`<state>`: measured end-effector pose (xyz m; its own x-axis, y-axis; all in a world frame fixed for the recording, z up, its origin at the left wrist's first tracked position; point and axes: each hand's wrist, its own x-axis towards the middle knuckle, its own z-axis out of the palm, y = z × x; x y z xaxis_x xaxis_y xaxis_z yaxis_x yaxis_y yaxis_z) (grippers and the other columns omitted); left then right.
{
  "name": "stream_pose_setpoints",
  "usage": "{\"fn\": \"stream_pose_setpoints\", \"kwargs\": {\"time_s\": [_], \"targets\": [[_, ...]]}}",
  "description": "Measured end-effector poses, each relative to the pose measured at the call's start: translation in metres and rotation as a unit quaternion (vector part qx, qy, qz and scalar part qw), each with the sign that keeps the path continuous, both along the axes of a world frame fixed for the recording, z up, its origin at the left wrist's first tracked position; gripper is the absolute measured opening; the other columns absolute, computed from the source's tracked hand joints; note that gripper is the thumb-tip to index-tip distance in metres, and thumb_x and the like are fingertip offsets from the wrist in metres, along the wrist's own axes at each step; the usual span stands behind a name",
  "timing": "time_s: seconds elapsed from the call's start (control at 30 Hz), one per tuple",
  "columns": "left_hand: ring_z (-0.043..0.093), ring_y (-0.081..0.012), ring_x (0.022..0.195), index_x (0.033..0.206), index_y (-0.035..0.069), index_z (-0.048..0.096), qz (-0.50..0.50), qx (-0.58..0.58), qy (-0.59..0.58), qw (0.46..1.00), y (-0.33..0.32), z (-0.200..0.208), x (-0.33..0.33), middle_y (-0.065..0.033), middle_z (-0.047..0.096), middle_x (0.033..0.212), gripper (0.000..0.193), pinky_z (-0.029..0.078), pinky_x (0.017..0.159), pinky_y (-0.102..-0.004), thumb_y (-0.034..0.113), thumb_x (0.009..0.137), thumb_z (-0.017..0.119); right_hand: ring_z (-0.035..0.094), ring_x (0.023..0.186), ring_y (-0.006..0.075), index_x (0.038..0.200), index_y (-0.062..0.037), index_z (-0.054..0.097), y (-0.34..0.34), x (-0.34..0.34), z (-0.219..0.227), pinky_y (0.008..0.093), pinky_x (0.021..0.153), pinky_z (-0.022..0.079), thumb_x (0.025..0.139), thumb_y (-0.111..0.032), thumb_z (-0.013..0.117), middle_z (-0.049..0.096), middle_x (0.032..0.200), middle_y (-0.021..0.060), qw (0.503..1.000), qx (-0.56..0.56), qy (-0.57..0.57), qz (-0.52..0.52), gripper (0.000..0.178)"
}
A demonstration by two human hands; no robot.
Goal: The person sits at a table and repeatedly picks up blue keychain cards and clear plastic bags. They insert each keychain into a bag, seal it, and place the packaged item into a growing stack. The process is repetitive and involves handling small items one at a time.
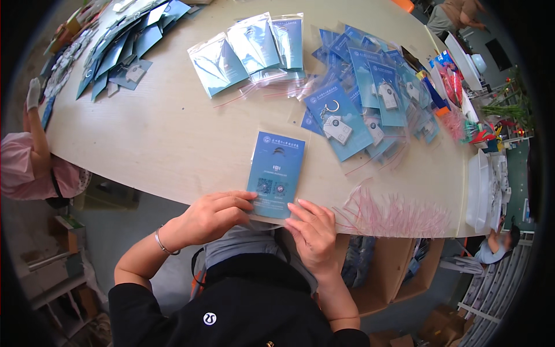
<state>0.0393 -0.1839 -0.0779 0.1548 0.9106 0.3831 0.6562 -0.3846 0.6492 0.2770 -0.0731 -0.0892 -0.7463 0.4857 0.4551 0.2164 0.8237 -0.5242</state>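
The blue card in its clear bag [276, 173] lies flat on the table [173, 139], just below the middle of the frame, its lower end at the table's near edge. The left hand [211, 217] pinches the lower left corner, fingers curled narrow on the bag. The right hand [312, 228] presses the lower right corner with flat fingers, more a hold-down than a grasp.

The main risk, as I judge it, is the edge: the bag's bottom sits right at the table's rim, so a slack pinch could let it slide off toward the person's lap. The plastic looks slick, and uneven pressure from the two hands could skew the card inside or crease the bag's mouth.

To the lower right, the heap of thin pink strips [393, 214] lies near the right hand; a sweep of the wrist could scatter them or push some over the rim. The pile of filled bags with key tags [370, 98] in the upper right stands well apart and seems safe.
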Motion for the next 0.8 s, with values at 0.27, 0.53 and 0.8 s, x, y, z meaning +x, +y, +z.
{"fn": "stream_pose_setpoints", "kwargs": {"time_s": [0.27, 0.53, 0.8], "targets": [[0.06, -0.0241, 0.078, 0.082, 0.004, 0.063, 0.174, 0.01, -0.045, 0.984, 0.0, -0.003, 0.022, -0.0064, 0.064, 0.077, 0.019, 0.049, 0.066, -0.0337, -0.001, 0.07, 0.076, 0.05, 0.103, 0.0294, 0.085, -0.0075, 0.062, -0.016, -0.011, 0.01, 0.0419, 0.089, 0.037, 0.081, -0.016, 0.073, 0.054, 0.103, 0.0081, 0.987, -0.034, -0.066, -0.144, 0.015], [0.058, -0.0233, 0.082, 0.078, 0.003, 0.062, 0.244, -0.04, -0.017, 0.969, 0.001, 0.004, 0.037, -0.0052, 0.063, 0.075, 0.019, 0.048, 0.066, -0.0331, -0.006, 0.068, 0.075, 0.045, 0.105, 0.0302, 0.089, -0.0081, 0.059, -0.021, -0.017, 0.014, 0.0458, 0.091, 0.034, 0.083, -0.021, 0.071, 0.049, 0.104, 0.0082, 0.972, -0.045, -0.14, -0.186, 0.019], [0.057, -0.0256, 0.092, 0.103, 0.004, 0.054, 0.242, -0.071, 0.015, 0.967, 0.002, 0.008, 0.037, -0.0033, 0.063, 0.078, 0.037, 0.039, 0.087, -0.0375, -0.004, 0.072, 0.073, 0.045, 0.105, 0.03, 0.089, -0.0071, 0.058, -0.019, -0.02, 0.02, 0.0465, 0.088, 0.036, 0.083, -0.024, 0.071, 0.049, 0.103, 0.0087, 0.962, -0.002, -0.202, -0.186, 0.022]]}}
